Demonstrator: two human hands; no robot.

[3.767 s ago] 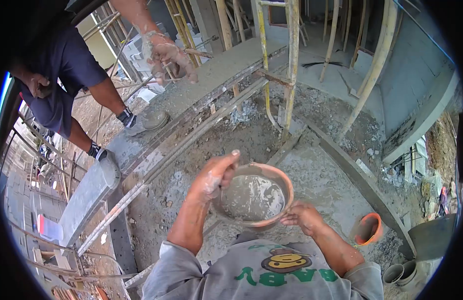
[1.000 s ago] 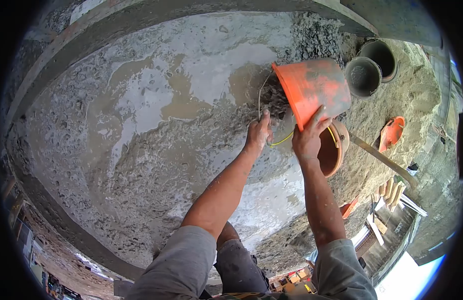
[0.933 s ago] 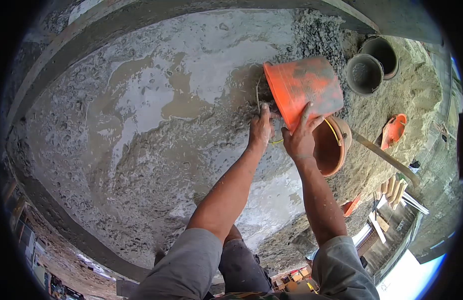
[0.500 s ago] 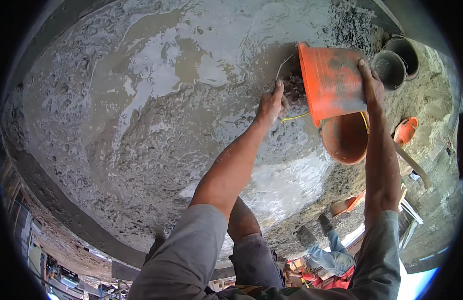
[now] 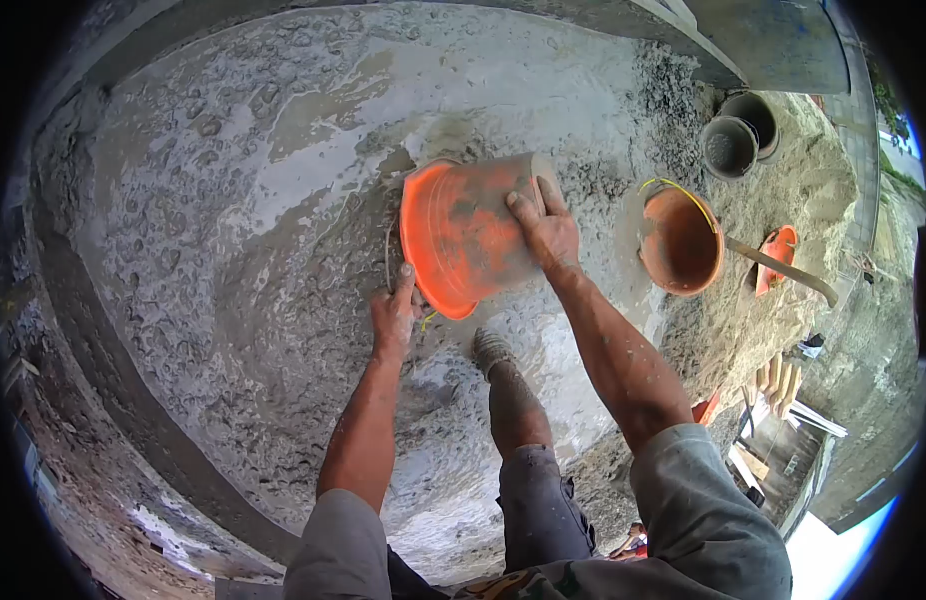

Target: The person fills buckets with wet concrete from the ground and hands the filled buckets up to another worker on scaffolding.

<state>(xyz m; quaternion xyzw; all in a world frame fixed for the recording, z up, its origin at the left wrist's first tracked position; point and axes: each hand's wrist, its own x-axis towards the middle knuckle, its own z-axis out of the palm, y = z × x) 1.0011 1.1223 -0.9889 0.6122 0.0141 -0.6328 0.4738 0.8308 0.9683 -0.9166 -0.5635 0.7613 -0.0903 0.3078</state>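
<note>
An orange bucket, smeared with grey, is tipped on its side over wet grey concrete, with its mouth facing left. My left hand is closed at the lower edge of the mouth, on the thin wire handle. A bit of yellow cord shows beside it. My right hand grips the bucket's bottom end, with fingers over the base edge and thumb along the side. The inside of the bucket is turned away from me, so its contents are hidden.
A second orange bucket with yellow cord stands to the right. Two dark buckets sit farther back. A wooden handle lies by an orange piece on the sand pile. My muddy boot is in the concrete.
Both hands have carried the orange bucket left over the concrete, away from the second bucket. The view has shifted, and the person in jeans at the lower right is mostly out of sight.
</note>
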